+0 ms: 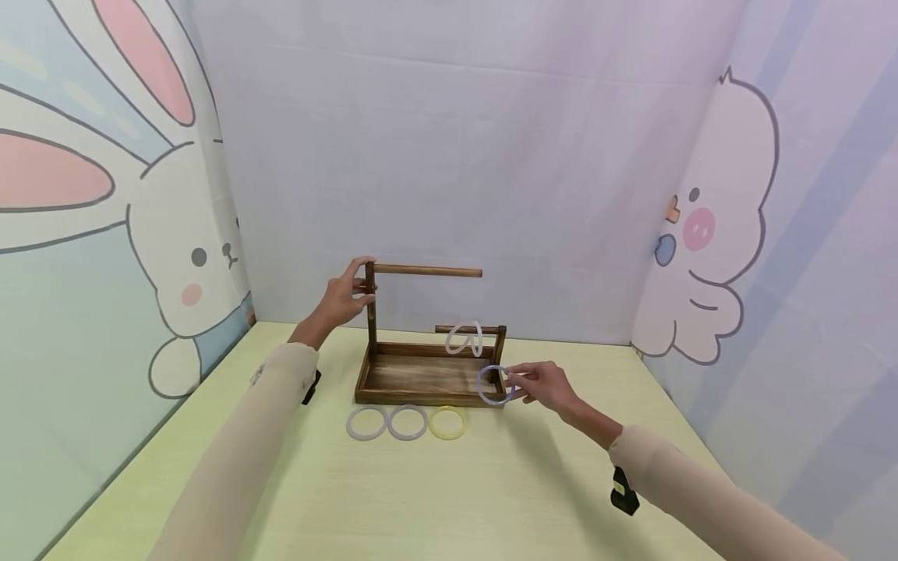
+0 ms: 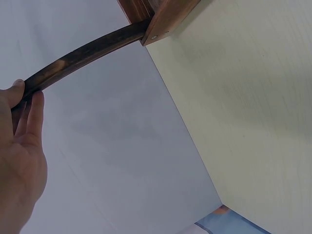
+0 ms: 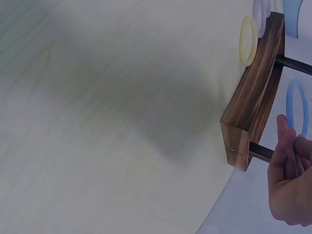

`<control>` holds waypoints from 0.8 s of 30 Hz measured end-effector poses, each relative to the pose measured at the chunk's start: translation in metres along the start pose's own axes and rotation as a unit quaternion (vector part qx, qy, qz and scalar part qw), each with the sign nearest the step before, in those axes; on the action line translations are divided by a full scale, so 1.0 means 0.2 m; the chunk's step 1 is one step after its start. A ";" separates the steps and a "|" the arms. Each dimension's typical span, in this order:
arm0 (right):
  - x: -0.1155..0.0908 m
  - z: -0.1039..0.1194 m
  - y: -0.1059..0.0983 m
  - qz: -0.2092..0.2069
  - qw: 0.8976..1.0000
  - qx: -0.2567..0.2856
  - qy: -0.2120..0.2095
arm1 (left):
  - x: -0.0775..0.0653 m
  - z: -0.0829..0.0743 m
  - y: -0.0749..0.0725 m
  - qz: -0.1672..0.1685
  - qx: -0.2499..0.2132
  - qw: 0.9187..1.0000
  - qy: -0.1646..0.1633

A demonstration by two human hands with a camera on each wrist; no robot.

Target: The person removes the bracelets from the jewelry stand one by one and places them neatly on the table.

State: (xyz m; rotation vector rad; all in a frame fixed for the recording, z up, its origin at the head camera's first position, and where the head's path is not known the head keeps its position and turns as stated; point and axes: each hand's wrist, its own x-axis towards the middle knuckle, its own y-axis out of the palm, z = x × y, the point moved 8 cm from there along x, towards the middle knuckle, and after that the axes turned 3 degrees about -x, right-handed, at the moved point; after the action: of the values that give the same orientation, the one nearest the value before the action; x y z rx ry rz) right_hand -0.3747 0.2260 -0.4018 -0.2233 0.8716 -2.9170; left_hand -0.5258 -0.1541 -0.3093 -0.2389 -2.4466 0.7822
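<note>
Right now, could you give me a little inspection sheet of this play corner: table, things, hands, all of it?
Surface: pale yellow-green table, wood-grain look.
Job's things: wooden stand with tall post and top bar; two pale rings hang on its low bar; bluish ring at its right corner.
Clutter: two grey rings and a yellow ring flat before the stand.
Hands: left hand grips the tall post; right hand pinches the bluish ring.
Cables: nothing seen.
Surroundings: cartoon rabbit and chick wall panels.
</note>
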 end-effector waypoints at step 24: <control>-0.07 -0.20 0.18 0.013 1.000 -0.003 0.005 | 0.00 -0.02 0.00 -0.005 0.007 1.000 0.011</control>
State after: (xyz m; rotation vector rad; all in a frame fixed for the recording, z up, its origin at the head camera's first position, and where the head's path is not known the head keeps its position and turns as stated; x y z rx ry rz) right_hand -0.3656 0.2192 -0.4561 -0.1972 0.8781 -2.8951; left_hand -0.5236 -0.1530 -0.3070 -0.2276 -2.4197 0.7889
